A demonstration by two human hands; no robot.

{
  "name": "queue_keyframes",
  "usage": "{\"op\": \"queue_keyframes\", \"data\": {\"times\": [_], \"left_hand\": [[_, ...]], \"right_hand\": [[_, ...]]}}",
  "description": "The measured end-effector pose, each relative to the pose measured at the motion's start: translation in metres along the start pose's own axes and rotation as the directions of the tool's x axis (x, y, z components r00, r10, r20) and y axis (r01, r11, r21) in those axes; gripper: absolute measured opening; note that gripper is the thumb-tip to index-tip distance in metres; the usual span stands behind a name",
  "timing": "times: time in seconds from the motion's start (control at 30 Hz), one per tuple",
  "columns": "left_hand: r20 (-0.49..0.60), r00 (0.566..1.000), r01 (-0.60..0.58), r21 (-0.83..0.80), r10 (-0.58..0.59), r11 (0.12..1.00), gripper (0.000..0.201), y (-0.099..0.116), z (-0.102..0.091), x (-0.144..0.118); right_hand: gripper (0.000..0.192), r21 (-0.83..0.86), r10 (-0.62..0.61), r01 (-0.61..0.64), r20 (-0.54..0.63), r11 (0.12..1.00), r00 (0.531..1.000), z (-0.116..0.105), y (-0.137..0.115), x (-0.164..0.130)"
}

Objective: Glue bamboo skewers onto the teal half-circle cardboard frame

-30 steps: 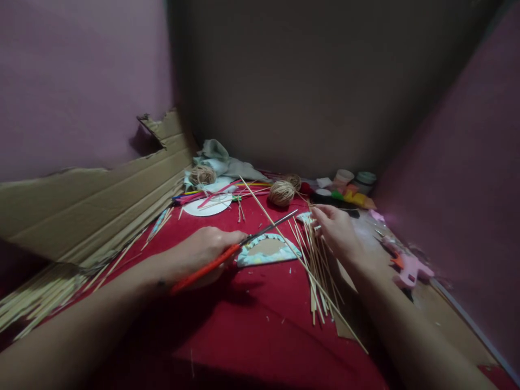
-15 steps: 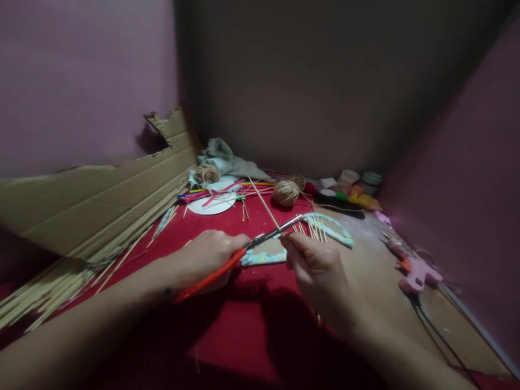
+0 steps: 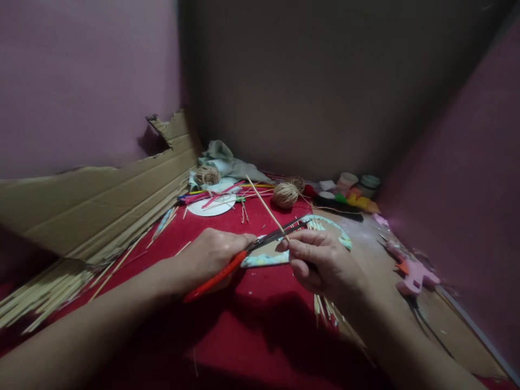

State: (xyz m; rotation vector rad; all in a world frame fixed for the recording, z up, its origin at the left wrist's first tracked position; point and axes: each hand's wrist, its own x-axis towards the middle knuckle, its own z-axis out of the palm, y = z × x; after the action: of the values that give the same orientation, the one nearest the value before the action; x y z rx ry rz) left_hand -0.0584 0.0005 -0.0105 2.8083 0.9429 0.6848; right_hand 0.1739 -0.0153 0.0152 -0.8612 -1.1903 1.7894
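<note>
Gripping orange-handled scissors, the left hand rests on the red cloth near the middle of the floor work area, its fingers clenched round the handles while the dark blades stand slightly parted around a thin wooden stick. The right hand pinches that stick between thumb and fingers just beside the blades, and the stick slants up and away toward the back left. Under both hands lies a half-round cardboard piece with a pale blue rim, touching the cloth; more loose sticks show below the right wrist. The red cloth covers the left and middle of the surface, while a bare brown board takes the right side and carries a pink glue gun near its right edge. A torn sheet of corrugated cardboard leans along the left edge against a pink wall, with a bundle of long sticks at its foot. At the back edge, below a dark wall, sit two balls of twine, a white paper disc, coloured straws, a crumpled grey cloth and small paint pots. The right wall is pink too, and the room is dim.
</note>
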Motion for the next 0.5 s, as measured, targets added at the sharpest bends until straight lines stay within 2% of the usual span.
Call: {"op": "queue_keyframes", "data": {"times": [0.13,0.23,0.33,0.5], "left_hand": [[0.047,0.997,0.057,0.082,-0.061,0.995,0.019,0.002,-0.001,0.0],[0.126,0.983,0.117,0.114,-0.132,0.987,0.019,0.005,-0.003,0.002],[0.192,0.968,0.151,0.064,-0.161,0.986,0.021,0.005,-0.006,0.003],[0.165,0.98,0.123,-0.075,-0.109,0.99,0.028,0.003,-0.018,0.005]], "right_hand": [[0.019,0.071,0.026,-0.028,0.031,0.997,0.999,-0.002,0.002,0.002],[0.019,0.089,0.029,-0.032,0.04,0.995,0.999,-0.003,0.004,0.004],[0.02,0.104,0.035,-0.039,0.041,0.994,0.999,-0.001,0.006,0.004],[0.017,0.125,-0.002,0.006,-0.029,0.992,1.0,-0.001,0.003,0.006]]}}
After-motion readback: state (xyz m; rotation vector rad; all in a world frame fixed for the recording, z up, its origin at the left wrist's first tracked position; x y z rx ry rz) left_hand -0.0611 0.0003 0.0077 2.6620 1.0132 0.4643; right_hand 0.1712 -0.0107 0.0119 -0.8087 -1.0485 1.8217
